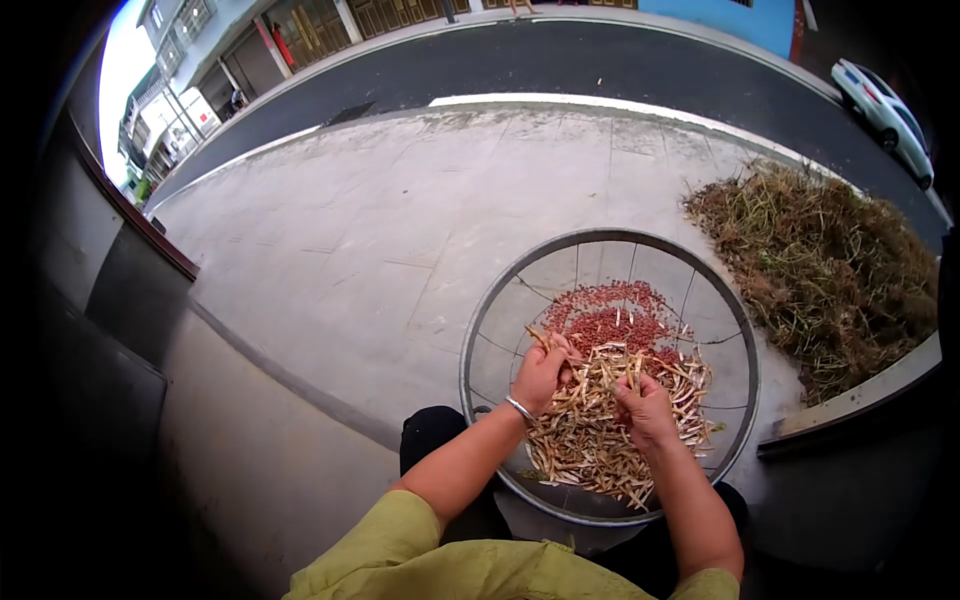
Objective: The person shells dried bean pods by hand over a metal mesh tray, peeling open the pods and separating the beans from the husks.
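Note:
Over a wide round tray (606, 236) with a grey rim, both my hands are at work. My left hand (541, 380), with a silver bangle at the wrist, is closed on a dry bean pod (538, 338) whose end sticks out past the fingers. To its right, my right hand (647, 410) pinches another pale dry pod (635, 374) between thumb and fingers. Beneath them lies a heap of tan, dry bean pods (580, 440). Loose red beans (610, 312) are spread on the far side of the tray, beyond the heap.
A big pile of dried plants (815, 270) lies on the pavement (330, 240) to the right. My dark-clothed knee (430, 435) is at the tray's near left. Farther off run a road (540, 65) and a parked white car (885, 115).

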Demonstrator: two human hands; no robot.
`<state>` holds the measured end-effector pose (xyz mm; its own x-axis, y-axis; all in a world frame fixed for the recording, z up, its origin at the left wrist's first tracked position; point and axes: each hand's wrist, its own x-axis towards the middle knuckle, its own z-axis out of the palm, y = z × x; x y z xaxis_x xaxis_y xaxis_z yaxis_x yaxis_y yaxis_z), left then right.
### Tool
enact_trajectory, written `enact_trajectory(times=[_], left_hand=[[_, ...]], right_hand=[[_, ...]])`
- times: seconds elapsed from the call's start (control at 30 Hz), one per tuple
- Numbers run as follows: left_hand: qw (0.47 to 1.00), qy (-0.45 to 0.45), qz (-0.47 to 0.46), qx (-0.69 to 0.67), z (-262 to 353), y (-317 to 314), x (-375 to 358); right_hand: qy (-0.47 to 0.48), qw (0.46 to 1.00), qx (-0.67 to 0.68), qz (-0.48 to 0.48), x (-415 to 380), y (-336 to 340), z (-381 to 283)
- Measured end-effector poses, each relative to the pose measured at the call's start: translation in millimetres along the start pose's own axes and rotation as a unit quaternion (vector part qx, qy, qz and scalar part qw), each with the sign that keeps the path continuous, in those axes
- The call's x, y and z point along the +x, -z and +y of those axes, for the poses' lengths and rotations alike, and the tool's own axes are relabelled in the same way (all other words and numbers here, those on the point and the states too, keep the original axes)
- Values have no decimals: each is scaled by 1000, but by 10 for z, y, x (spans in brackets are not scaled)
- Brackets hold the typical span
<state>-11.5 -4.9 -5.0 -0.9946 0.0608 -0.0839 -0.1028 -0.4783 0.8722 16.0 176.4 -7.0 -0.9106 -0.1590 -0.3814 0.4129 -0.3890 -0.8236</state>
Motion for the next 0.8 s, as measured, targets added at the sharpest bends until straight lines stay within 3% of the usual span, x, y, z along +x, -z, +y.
enact_trajectory(times=[0.17, 0.43, 0.53, 0.67, 0.8], left_hand=[[994, 80, -45, 66, -163, -31, -89], [988, 63, -49, 131, -283, -127, -140], [969, -2, -90, 229, -373, -84, -116], [979, 22, -78, 186, -325, -128, -144], [984, 143, -64, 85, -209, -121, -126]], right_hand=[[15, 1000, 2, 3, -8, -22, 42], [37, 998, -41, 5, -18, -73, 85], [63, 996, -64, -1, -27, -94, 112], [71, 994, -86, 0, 2, -65, 175], [62, 996, -59, -19, 1, -96, 100]])
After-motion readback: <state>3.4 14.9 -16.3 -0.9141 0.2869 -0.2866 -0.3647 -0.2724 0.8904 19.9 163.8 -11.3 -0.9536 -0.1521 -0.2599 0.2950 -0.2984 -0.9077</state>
